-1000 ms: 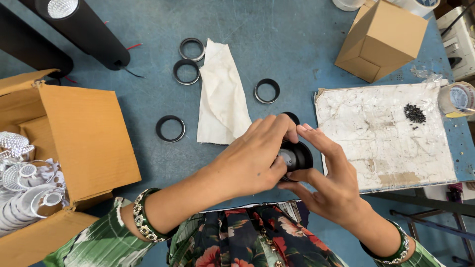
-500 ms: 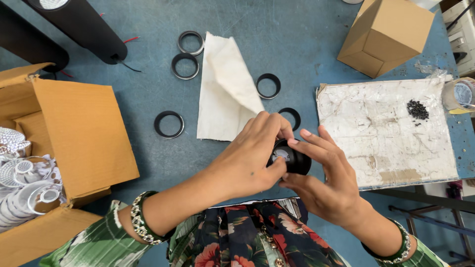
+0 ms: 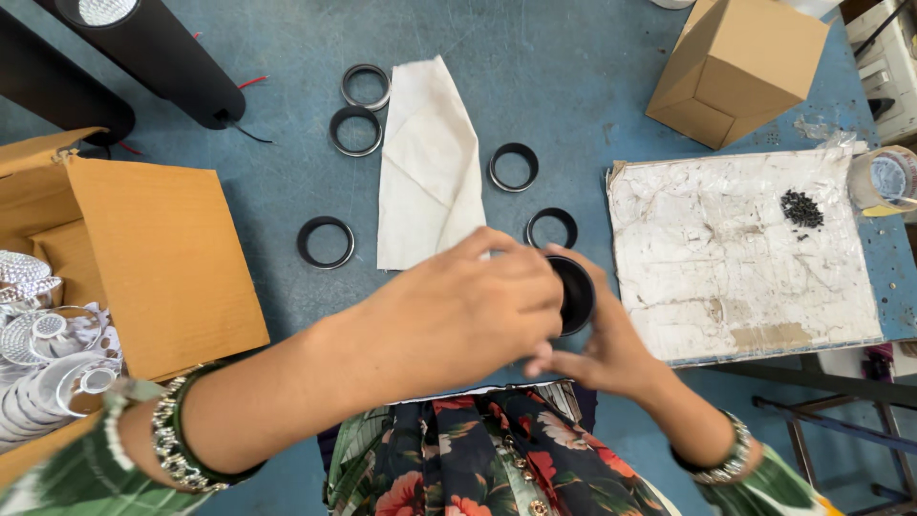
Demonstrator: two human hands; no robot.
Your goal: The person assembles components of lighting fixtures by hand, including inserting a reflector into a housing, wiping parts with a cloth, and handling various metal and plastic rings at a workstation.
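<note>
Both my hands are together over the near edge of the blue table [image 3: 573, 67], holding a small black round cup-like part [image 3: 576, 292]. My left hand [image 3: 458, 315] covers it from the left and above. My right hand [image 3: 602, 349] supports it from below and the right. The part's open dark mouth faces up and right. Most of its body is hidden by my fingers. A black ring [image 3: 551, 227] lies on the table just beyond my hands.
Several more black rings [image 3: 325, 242] and a white cloth [image 3: 428, 167] lie farther out. An open cardboard box [image 3: 143, 268] with silvery reflectors is at left, a closed box [image 3: 740, 67] far right, a worn white board [image 3: 740, 253] with small black screws [image 3: 800, 208] right, black tubes [image 3: 153, 57] far left.
My hands have shifted slightly and my left hand now wraps further over the black part, hiding more of it. The view has moved closer to the hands.
</note>
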